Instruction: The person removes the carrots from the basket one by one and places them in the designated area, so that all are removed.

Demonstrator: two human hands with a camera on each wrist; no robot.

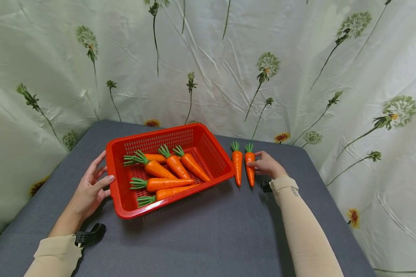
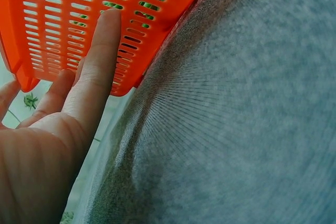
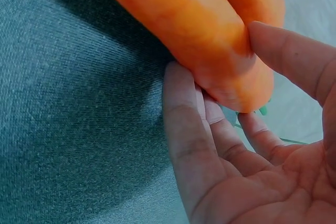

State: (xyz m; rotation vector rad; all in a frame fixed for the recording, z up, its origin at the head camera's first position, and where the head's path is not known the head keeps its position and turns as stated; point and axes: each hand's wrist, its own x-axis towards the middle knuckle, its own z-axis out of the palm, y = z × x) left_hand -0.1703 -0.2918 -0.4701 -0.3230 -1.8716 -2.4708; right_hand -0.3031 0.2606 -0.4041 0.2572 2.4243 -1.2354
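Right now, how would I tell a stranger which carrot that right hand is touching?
Look across the gray table to the red basket. Just to its right, outside it, two carrots lie side by side. It's the carrot farther from the basket, the only one the right hand touches.

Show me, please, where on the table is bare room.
Widest free patch: grey table in front of the red basket, between the sleeves. Smaller one: from the right hand to the table's right edge. Crowded: among the carrots inside the basket, and between basket and right hand, where two loose carrots lie.
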